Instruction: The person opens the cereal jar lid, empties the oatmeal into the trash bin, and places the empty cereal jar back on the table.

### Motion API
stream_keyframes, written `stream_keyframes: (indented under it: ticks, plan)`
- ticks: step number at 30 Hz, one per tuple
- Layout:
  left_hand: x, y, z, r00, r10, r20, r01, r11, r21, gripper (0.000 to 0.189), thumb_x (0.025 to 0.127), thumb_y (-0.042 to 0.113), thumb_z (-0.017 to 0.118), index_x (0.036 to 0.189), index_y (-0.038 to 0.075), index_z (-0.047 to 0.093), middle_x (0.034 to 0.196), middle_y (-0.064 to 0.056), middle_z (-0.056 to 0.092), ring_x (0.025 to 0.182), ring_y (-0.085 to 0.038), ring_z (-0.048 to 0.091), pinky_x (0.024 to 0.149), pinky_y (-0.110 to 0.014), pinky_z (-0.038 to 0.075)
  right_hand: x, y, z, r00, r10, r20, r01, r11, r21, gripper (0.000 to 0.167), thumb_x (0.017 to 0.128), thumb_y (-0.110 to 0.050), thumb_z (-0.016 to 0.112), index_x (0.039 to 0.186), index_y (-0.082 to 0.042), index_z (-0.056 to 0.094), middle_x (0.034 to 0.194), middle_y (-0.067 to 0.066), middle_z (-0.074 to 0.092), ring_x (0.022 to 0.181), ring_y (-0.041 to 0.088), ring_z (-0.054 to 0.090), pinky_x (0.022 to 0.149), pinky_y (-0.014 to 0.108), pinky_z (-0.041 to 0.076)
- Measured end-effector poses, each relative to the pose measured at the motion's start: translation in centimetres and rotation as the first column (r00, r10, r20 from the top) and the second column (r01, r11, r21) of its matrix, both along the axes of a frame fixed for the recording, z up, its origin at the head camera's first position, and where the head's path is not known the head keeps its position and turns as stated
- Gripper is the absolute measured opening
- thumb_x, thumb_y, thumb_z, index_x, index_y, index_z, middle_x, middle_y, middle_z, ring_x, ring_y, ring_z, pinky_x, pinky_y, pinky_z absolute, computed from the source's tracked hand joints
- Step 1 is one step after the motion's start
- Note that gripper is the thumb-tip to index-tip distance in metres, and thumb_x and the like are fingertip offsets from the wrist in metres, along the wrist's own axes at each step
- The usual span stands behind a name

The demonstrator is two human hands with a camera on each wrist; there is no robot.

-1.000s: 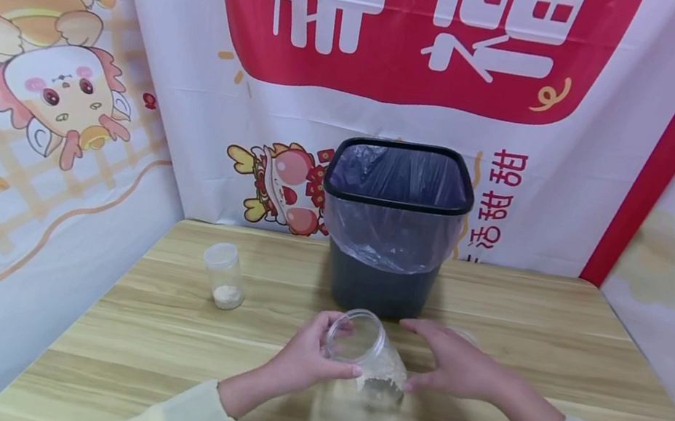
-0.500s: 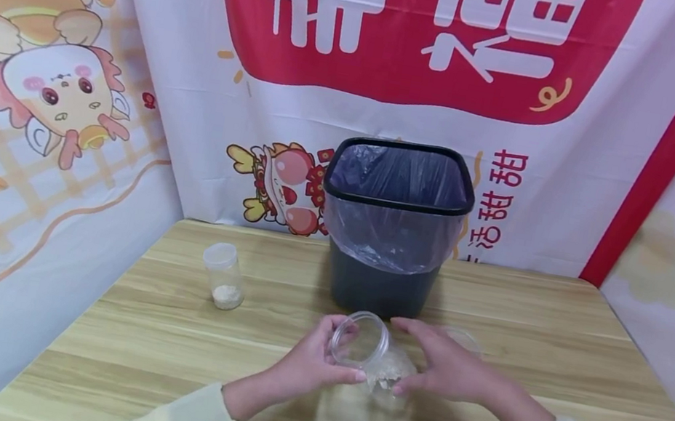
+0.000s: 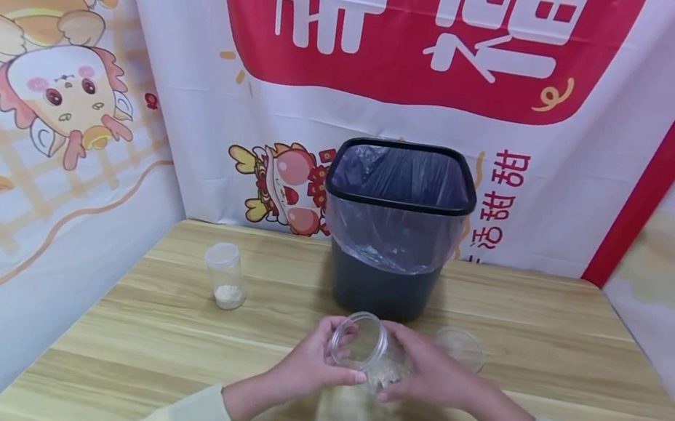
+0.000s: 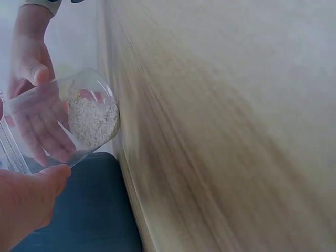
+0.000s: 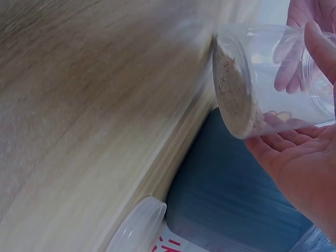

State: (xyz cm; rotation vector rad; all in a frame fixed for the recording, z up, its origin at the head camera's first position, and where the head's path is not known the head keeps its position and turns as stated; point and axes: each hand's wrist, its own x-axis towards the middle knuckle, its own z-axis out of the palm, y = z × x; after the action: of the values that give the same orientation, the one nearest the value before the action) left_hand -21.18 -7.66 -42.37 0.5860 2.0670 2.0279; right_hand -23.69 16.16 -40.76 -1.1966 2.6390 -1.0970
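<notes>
A clear wide-mouthed jar [image 3: 359, 343] lies tilted above the table, its open mouth toward me. Pale flaky powder [image 4: 92, 121] has gathered at its base end. My left hand [image 3: 313, 361] grips the jar close to the rim, thumb on the near side. Around the base end is my right hand [image 3: 434, 373], thumb on the near side and fingers behind. In the right wrist view, the fingers [image 5: 268, 149] of that hand lie against the jar wall. To its right, a clear round lid [image 3: 464, 348] rests on the table.
Behind the hands stands a dark bin [image 3: 385, 284] with a black rim and a translucent liner. A small clear container [image 3: 224, 277] with white powder in it stands at the left on the wooden table [image 3: 156, 351]. Printed cloth walls [image 3: 162, 65] enclose the table.
My right hand has moved left and closed in around the jar's base end. The jar has shifted slightly and turned its base more away from me. More of the lid shows now.
</notes>
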Motion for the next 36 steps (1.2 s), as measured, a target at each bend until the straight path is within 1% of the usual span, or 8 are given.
stream_keyframes:
  ticks: [4,11,17,24,29,32,34,36]
  plan:
    - [0.1,0.0,0.0,1.0,-0.003,0.007,0.003,1.0,0.014,0.068,0.077,0.0,0.079,0.13,-0.005,0.035,0.141,-0.026,0.041,0.13,-0.042,0.042,0.105,-0.04,0.038,0.0,-0.3,-0.4,1.0,-0.006,0.005,0.006,1.0,-0.014,0.096,0.065,-0.032,0.09,0.141,0.001,0.04,0.134,0.013,0.054,0.117,0.022,0.053,0.099,0.044,0.044]
    - [0.1,0.0,0.1,1.0,-0.009,0.006,0.009,1.0,0.009,0.07,0.077,0.0,0.079,0.131,-0.005,0.034,0.143,-0.026,0.04,0.132,-0.04,0.041,0.106,-0.04,0.037,0.0,-0.5,-0.9,1.0,-0.012,-0.01,0.012,0.999,-0.031,0.1,0.062,-0.027,0.093,0.142,0.0,0.038,0.133,0.012,0.054,0.117,0.022,0.053,0.099,0.044,0.045]
    - [0.1,-0.1,0.3,1.0,-0.011,-0.008,0.011,1.0,-0.017,0.071,0.077,0.001,0.08,0.131,-0.004,0.035,0.143,-0.026,0.042,0.132,-0.039,0.041,0.107,-0.043,0.035,0.0,-0.7,-1.2,0.999,-0.033,-0.027,0.033,0.999,-0.032,0.099,0.061,-0.03,0.092,0.14,-0.002,0.04,0.129,0.009,0.056,0.114,0.02,0.054,0.097,0.043,0.045]
    - [-0.1,-0.6,0.7,1.0,-0.015,-0.028,0.013,0.998,-0.061,0.075,0.076,0.005,0.082,0.134,-0.004,0.037,0.142,-0.024,0.044,0.132,-0.037,0.041,0.108,-0.043,0.033,0.1,-0.8,-1.5,0.998,-0.048,-0.045,0.046,0.998,-0.049,0.098,0.061,-0.033,0.092,0.138,0.0,0.042,0.126,0.012,0.058,0.112,0.02,0.055,0.097,0.045,0.045]
    - [-0.4,-1.2,1.7,0.995,0.026,-0.1,-0.037,0.994,-0.107,0.081,0.075,0.009,0.084,0.139,-0.005,0.036,0.143,-0.021,0.044,0.134,-0.034,0.04,0.108,-0.039,0.033,0.2,-0.6,-1.5,0.996,-0.067,-0.063,0.063,0.996,-0.056,0.095,0.06,-0.033,0.092,0.136,-0.002,0.043,0.123,0.006,0.058,0.109,0.018,0.056,0.095,0.042,0.047]
    - [-0.8,-1.8,2.9,0.987,0.061,-0.147,-0.08,0.988,-0.13,0.082,0.076,0.013,0.084,0.141,-0.002,0.036,0.145,-0.017,0.043,0.135,-0.029,0.039,0.108,-0.035,0.033,0.3,-0.4,-1.4,0.995,-0.073,-0.066,0.069,0.996,-0.062,0.093,0.06,-0.033,0.092,0.134,-0.003,0.044,0.121,0.005,0.059,0.108,0.018,0.057,0.094,0.042,0.047]
    - [-1.1,-2.1,3.7,0.977,0.09,-0.195,-0.122,0.98,-0.158,0.083,0.076,0.016,0.085,0.142,0.0,0.036,0.146,-0.014,0.043,0.136,-0.026,0.039,0.108,-0.034,0.033,0.3,-0.3,-1.4,0.995,-0.078,-0.057,0.075,0.995,-0.066,0.092,0.061,-0.033,0.092,0.134,-0.004,0.044,0.121,0.007,0.059,0.108,0.019,0.057,0.094,0.043,0.047]
    - [-1.3,-2.4,4.7,0.961,0.117,-0.252,-0.167,0.969,-0.185,0.084,0.075,0.018,0.085,0.142,0.003,0.037,0.146,-0.011,0.043,0.136,-0.023,0.039,0.108,-0.035,0.034,0.3,-0.2,-1.3,0.996,-0.082,-0.046,0.079,0.995,-0.069,0.091,0.062,-0.034,0.091,0.134,-0.005,0.044,0.122,0.009,0.059,0.109,0.019,0.056,0.094,0.044,0.047]
